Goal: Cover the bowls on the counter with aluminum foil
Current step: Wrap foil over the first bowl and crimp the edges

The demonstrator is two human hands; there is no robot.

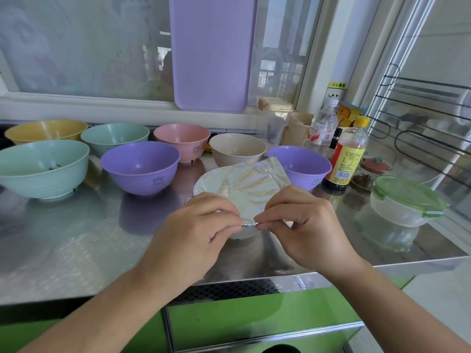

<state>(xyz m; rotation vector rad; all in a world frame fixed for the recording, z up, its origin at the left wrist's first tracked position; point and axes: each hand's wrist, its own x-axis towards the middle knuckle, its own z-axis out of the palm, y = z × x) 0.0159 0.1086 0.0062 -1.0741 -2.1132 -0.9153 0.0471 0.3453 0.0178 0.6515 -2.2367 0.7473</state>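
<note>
Crinkled aluminum foil (239, 183) lies over a pale bowl (244, 231) near the steel counter (76, 240) front edge (one corner sticks up behind). Seven uncovered bowls (140, 166) stand behind it. Left hand (196, 228) and right hand (303, 222), fingers curled, pinch the foil's near edge.

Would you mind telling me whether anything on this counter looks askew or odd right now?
Yes, the foil on the near bowl is uneven: its far right corner sticks up unfolded beside the purple bowl, while both hands pinch the near edge. The green bowl at far left has dark specks inside.
</note>
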